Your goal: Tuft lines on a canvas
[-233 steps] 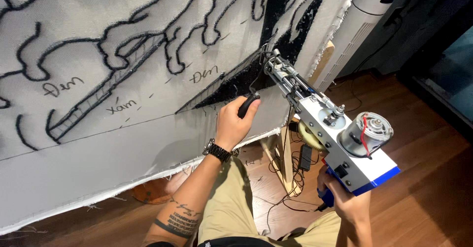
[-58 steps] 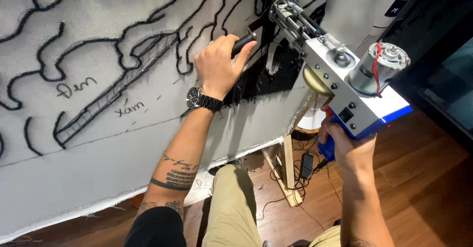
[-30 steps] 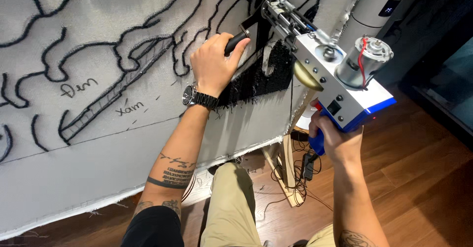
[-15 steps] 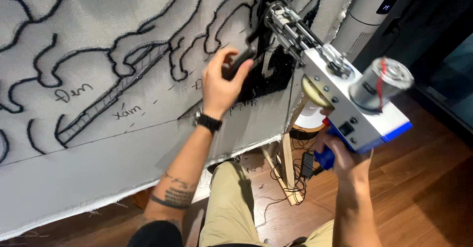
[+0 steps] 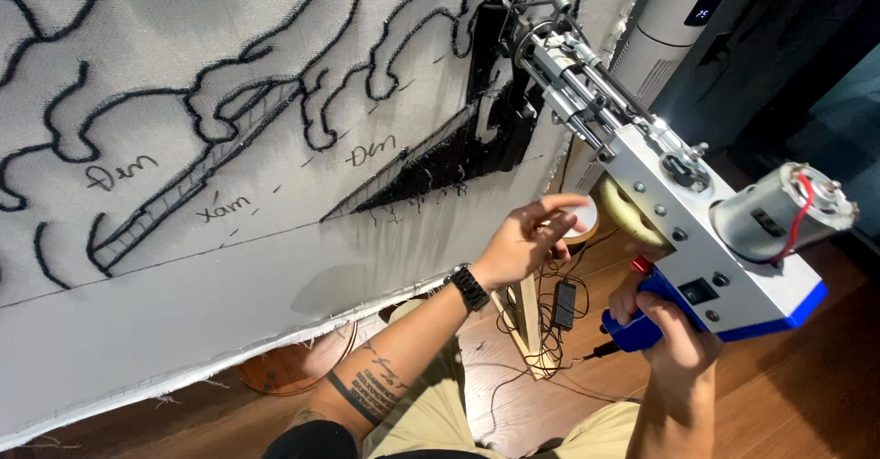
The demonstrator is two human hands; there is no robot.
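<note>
Two hands: right hand (image 5: 665, 331) clenched on tufting gun (image 5: 678, 212) grip, left hand (image 5: 530, 237) spread, free, near backing cloth (image 5: 229, 147).

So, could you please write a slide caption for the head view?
Right hand grips a blue-handled tufting gun against outlined cloth; left hand hovers open beside it.

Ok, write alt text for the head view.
A person's right hand grips a blue-and-white tufting gun, its needle end against a stretched grey cloth with black tufted outlines. The left hand hovers open below the gun, holding nothing.
</note>
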